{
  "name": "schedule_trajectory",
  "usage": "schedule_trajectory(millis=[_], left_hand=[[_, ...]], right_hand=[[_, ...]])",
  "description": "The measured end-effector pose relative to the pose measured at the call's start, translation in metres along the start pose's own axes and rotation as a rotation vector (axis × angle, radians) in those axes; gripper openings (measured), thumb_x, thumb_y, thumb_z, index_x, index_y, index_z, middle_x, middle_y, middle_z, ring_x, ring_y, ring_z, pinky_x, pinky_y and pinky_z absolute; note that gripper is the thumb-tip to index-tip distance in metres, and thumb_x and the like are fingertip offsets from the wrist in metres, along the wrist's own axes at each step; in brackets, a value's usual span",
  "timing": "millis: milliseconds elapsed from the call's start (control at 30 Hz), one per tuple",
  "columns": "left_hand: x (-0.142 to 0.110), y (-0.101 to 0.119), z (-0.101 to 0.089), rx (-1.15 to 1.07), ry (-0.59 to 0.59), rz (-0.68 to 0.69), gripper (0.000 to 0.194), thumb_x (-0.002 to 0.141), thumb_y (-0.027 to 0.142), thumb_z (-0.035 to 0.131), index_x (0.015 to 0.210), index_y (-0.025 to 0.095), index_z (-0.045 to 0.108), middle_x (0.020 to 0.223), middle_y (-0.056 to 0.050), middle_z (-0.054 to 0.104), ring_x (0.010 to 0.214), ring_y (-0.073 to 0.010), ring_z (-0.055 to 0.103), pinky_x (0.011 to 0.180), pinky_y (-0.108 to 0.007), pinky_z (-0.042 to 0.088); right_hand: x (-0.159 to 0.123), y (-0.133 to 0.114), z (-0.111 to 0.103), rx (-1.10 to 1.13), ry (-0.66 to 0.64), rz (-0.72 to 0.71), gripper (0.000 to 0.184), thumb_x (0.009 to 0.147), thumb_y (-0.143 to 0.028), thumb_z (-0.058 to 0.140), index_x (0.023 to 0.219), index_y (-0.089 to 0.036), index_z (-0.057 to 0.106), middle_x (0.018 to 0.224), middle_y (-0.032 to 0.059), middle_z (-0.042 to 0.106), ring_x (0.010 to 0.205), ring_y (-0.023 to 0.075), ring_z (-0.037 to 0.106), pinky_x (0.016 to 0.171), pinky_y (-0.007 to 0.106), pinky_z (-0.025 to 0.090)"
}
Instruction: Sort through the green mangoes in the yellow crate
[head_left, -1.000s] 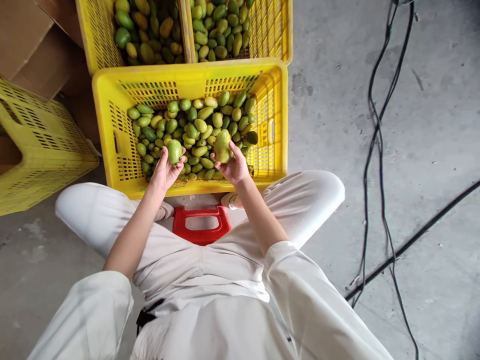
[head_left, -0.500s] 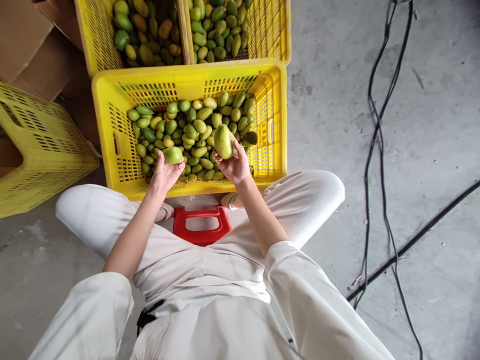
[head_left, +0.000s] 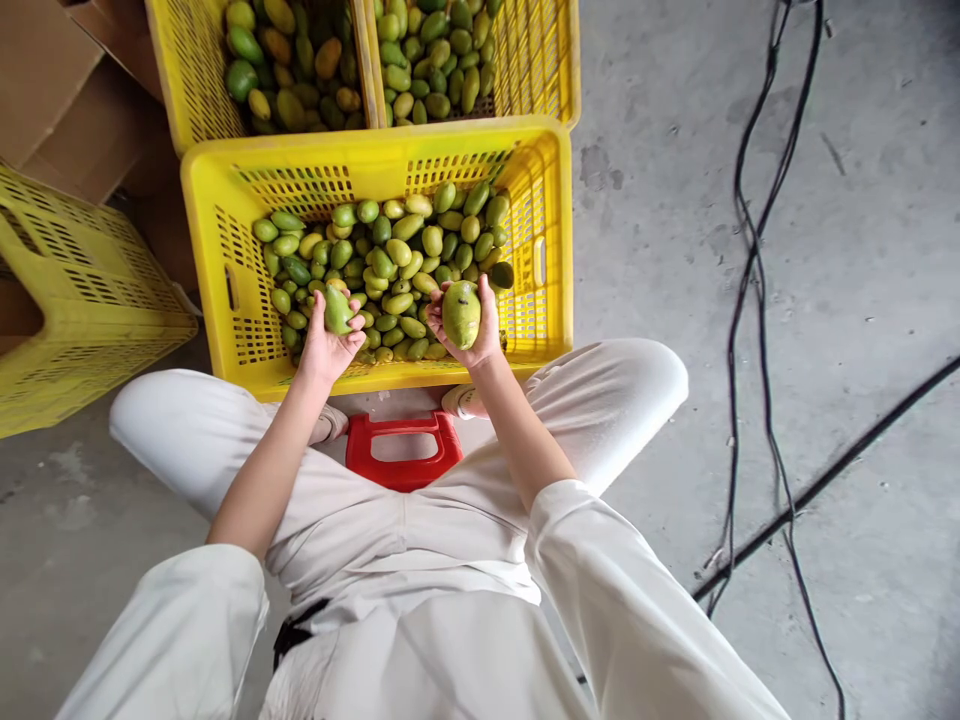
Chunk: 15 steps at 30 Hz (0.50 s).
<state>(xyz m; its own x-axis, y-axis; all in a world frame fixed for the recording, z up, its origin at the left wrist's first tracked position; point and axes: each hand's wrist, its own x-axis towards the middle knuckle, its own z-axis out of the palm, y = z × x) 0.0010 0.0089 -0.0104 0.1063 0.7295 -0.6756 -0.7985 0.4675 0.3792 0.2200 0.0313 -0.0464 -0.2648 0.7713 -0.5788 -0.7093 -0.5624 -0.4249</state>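
My left hand is closed around a green mango, which stands turned on end between thumb and fingers. A larger yellow-green mango rests in my right hand, with a dark spot at its top end. Both hands are over the near part of a yellow plastic crate. Beneath them lie many small green and yellowish mangoes, loose across the crate's bottom. One fruit near the right wall has a dark face.
Behind stands a divided yellow crate with more mangoes in both parts. Another yellow crate is tilted at the left, near brown cardboard. A red stool shows between my legs. Black cables cross the concrete floor at right.
Both mangoes have been turned in my hands: the left one from lying sideways to on end, the right one so its dark-spotted end shows. The hands have barely shifted.
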Motion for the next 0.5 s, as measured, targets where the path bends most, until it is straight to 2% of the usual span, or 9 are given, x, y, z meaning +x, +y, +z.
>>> schedule_trajectory(millis=[133, 267, 333, 400, 500], left_hand=[[-0.0021, -0.0012, 0.0001, 0.019, -0.011, -0.035, 0.036, 0.097, 0.047, 0.050, 0.086, 0.017, 0.064, 0.082, -0.004, 0.063, 0.061, -0.0087, 0.058, 0.048, -0.017, 0.044], [-0.0003, -0.0024, 0.0000, 0.015, -0.009, -0.032, 0.029, 0.097, 0.039, 0.050, 0.090, 0.016, 0.065, 0.083, -0.006, 0.066, 0.074, -0.0130, 0.066, 0.051, -0.017, 0.046], [0.0011, -0.0023, 0.0007, 0.038, 0.009, -0.063, 0.029, 0.099, 0.040, 0.050, 0.094, 0.016, 0.066, 0.079, -0.005, 0.065, 0.071, -0.0121, 0.065, 0.048, -0.016, 0.045], [0.0017, -0.0016, 0.0021, 0.067, 0.025, -0.118, 0.037, 0.100, 0.045, 0.047, 0.098, 0.015, 0.068, 0.072, -0.004, 0.063, 0.058, -0.0089, 0.059, 0.042, -0.014, 0.039], [0.0013, -0.0002, 0.0042, 0.079, 0.054, -0.155, 0.049, 0.101, 0.055, 0.040, 0.090, 0.015, 0.067, 0.065, -0.003, 0.059, 0.042, -0.0054, 0.042, 0.034, -0.015, 0.030]], right_hand=[[0.0032, 0.0031, 0.0056, -0.010, 0.085, 0.016, 0.043, 0.092, -0.064, 0.053, 0.097, -0.023, 0.066, 0.075, -0.0001, 0.068, 0.085, 0.0180, 0.072, 0.074, 0.030, 0.063], [0.0046, 0.0070, 0.0072, -0.002, 0.123, 0.063, 0.040, 0.096, -0.057, 0.049, 0.097, -0.020, 0.066, 0.085, 0.0054, 0.074, 0.096, 0.0235, 0.072, 0.081, 0.040, 0.065], [0.0033, 0.0062, 0.0054, -0.002, 0.110, 0.106, 0.037, 0.096, -0.054, 0.050, 0.099, -0.020, 0.066, 0.089, 0.0059, 0.074, 0.090, 0.0230, 0.072, 0.075, 0.040, 0.065], [0.0018, 0.0038, 0.0032, -0.013, 0.093, 0.123, 0.038, 0.093, -0.057, 0.054, 0.098, -0.021, 0.065, 0.088, 0.0044, 0.073, 0.075, 0.0188, 0.069, 0.059, 0.032, 0.063], [0.0009, 0.0003, 0.0012, -0.014, 0.050, 0.112, 0.043, 0.087, -0.065, 0.058, 0.090, -0.022, 0.063, 0.081, 0.0022, 0.068, 0.056, 0.0108, 0.058, 0.039, 0.020, 0.048]])
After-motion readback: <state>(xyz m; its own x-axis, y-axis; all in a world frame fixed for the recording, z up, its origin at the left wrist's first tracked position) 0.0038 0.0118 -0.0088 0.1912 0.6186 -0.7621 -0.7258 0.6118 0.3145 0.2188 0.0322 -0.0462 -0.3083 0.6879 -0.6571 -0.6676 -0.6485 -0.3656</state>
